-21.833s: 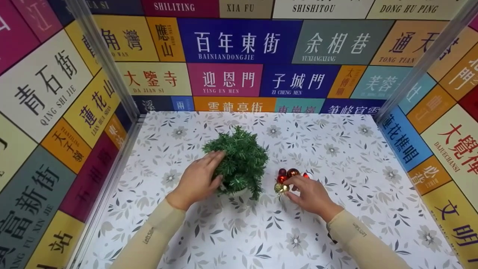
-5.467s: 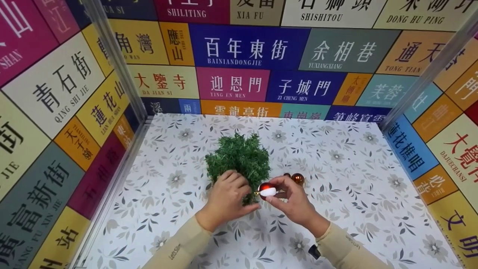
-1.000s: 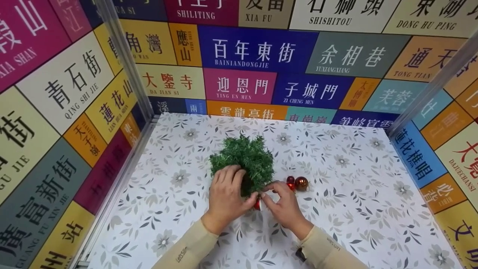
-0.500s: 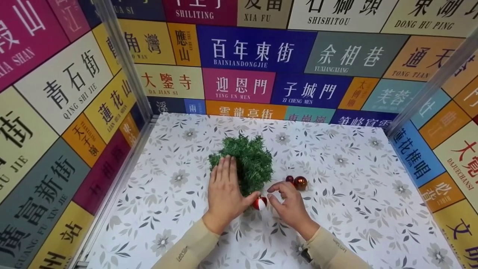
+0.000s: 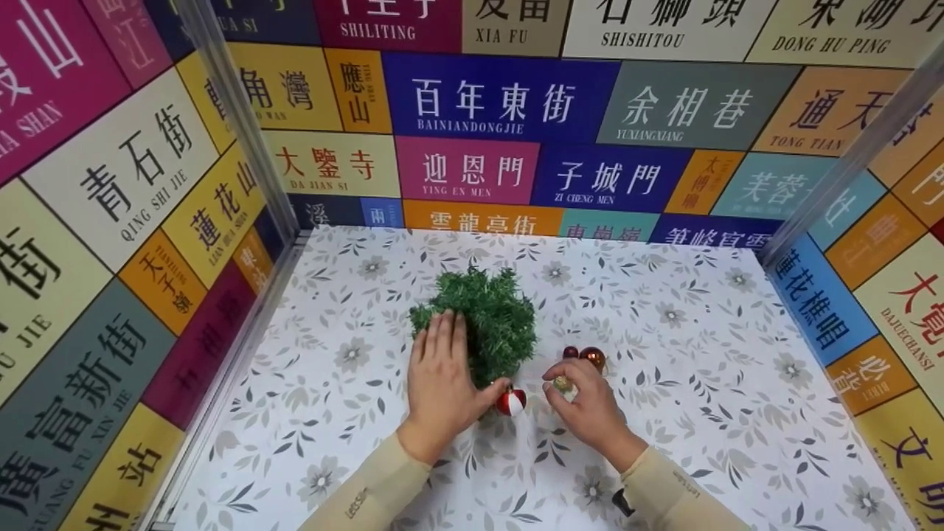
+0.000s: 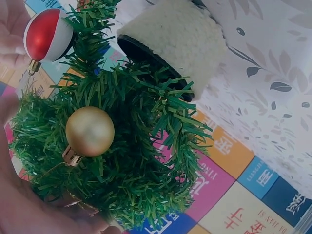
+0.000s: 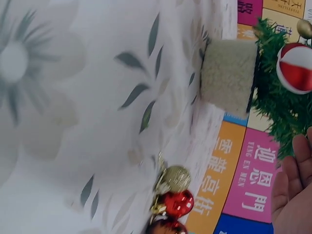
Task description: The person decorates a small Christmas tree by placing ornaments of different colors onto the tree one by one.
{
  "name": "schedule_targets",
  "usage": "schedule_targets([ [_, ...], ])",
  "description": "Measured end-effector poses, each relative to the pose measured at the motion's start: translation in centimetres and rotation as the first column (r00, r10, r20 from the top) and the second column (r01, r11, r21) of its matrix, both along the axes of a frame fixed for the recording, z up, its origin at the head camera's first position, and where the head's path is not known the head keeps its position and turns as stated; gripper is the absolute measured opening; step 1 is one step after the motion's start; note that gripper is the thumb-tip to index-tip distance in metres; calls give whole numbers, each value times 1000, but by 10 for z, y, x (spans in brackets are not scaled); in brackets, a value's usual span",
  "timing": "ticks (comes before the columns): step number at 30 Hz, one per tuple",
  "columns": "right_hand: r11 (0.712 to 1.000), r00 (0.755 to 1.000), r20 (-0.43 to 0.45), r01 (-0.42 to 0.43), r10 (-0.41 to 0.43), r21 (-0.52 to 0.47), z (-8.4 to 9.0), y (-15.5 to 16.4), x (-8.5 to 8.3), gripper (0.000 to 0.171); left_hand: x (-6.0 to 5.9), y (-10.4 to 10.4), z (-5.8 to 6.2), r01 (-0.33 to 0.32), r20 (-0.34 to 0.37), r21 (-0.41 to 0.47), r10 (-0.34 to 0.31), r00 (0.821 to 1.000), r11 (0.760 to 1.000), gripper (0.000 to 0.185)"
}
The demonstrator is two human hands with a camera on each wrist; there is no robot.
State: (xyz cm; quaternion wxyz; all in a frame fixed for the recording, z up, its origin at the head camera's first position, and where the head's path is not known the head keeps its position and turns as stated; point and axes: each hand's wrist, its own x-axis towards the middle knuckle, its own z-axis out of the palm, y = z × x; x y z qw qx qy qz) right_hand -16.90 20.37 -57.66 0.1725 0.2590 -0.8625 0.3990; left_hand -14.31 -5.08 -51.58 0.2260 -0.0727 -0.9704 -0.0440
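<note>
Nearest the front edge of the flower-patterned table (image 5: 354, 472), two beige sleeves come up into the head view. The left hand (image 5: 441, 383) lies with straight fingers flat against the left side of the small green tree (image 5: 487, 324), its thumb reaching toward the red-and-white bauble (image 5: 510, 402) that hangs from a low branch just beside it. The left wrist view shows that bauble (image 6: 48, 35) on a branch tip, and a gold bauble (image 6: 89, 131) hung deeper in the needles; the hand there is only a blurred pink edge. The right hand (image 5: 586, 405) sits just right of the tree, thumb and forefinger curled toward a small gold ornament (image 5: 563, 383); whether they pinch it or only touch it I cannot tell, since the fingers cover most of it. Just beyond its fingertips lie two loose baubles, a copper one (image 5: 594, 358) and a small dark red one (image 5: 571, 352), touching each other near the middle of the table. In the right wrist view the tree's fuzzy cream base (image 7: 228, 75) shows, while its top is cut off. Farther back, coloured street-name panels (image 5: 479, 96) wall in the table.
</note>
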Motion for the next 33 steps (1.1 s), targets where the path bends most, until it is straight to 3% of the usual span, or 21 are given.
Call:
schedule_targets([
  [7, 1000, 1000, 22, 20, -20, -2, -4, 15, -3, 14, 1, -3, 3, 9, -46, 26, -8, 999, 1000, 106],
  [13, 999, 997, 66, 50, -50, 7, -4, 21, -4, 12, 3, -4, 7, -18, -42, -21, 17, 999, 1000, 101],
  [24, 996, 990, 111, 80, -83, 31, -8, 27, -2, 13, 3, -2, 5, -11, -37, 36, 12, 999, 999, 102],
  [33, 978, 977, 95, 183, -192, 100, -17, 54, -25, 15, 0, -3, 6, -26, -41, 30, 27, 999, 999, 107],
])
